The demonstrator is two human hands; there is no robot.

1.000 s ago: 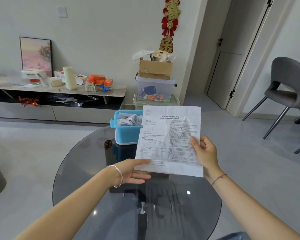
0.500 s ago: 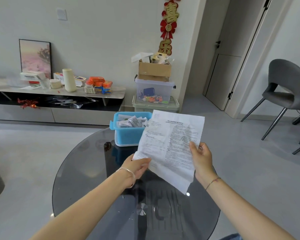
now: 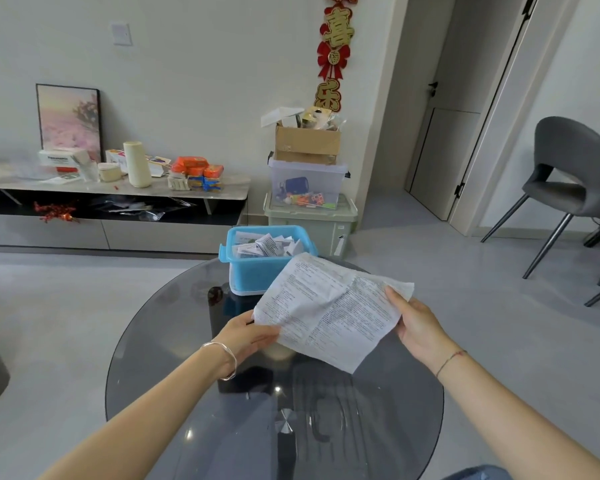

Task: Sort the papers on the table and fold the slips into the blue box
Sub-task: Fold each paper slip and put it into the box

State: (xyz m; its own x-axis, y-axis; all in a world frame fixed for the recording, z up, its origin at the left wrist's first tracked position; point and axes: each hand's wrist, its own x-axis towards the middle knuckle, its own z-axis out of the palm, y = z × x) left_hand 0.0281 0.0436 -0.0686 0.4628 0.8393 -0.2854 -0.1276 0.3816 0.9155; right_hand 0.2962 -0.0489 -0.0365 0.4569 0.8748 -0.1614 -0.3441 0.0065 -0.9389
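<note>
- The left hand [image 3: 248,336] holds the near-left edge of a printed sheet [image 3: 329,306], with its fingers [image 3: 269,336] pinched together on the paper.
- The right hand [image 3: 418,327] grips the right edge, the thumb on top and the other fingers under the sheet.
- The sheet is creased and tilted, in the air above the round glass worktop [image 3: 174,341].
- The blue box [image 3: 253,271] stands at the far side of the worktop, with folded slips [image 3: 267,244] inside; the sheet's far corner covers part of it.

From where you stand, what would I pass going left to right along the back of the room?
Framed picture, cream cylinder, orange packets, cardboard box, door, grey chair.
</note>
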